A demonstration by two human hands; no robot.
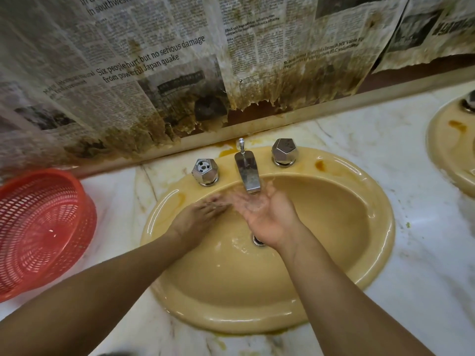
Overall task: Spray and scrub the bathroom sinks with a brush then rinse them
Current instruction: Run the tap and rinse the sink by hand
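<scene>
A yellow oval sink (359, 253) is set in a white marble counter. Water runs from its chrome faucet (247, 173) onto my right hand (267, 214), which is cupped palm-up under the spout with fingers spread. My left hand (198, 217) lies palm-down on the basin's back-left slope, fingers straight and blurred. Neither hand holds anything. Chrome knobs sit to the left (205, 172) and right (284, 152) of the faucet. My right wrist partly covers the drain (257, 241). No brush or spray bottle is in sight.
A red plastic mesh basket (38, 227) stands on the counter at the left. A second yellow sink (447, 150) shows at the right edge. Stained, torn newspaper (154, 73) covers the wall behind. Rust-coloured stains mark the sink rim.
</scene>
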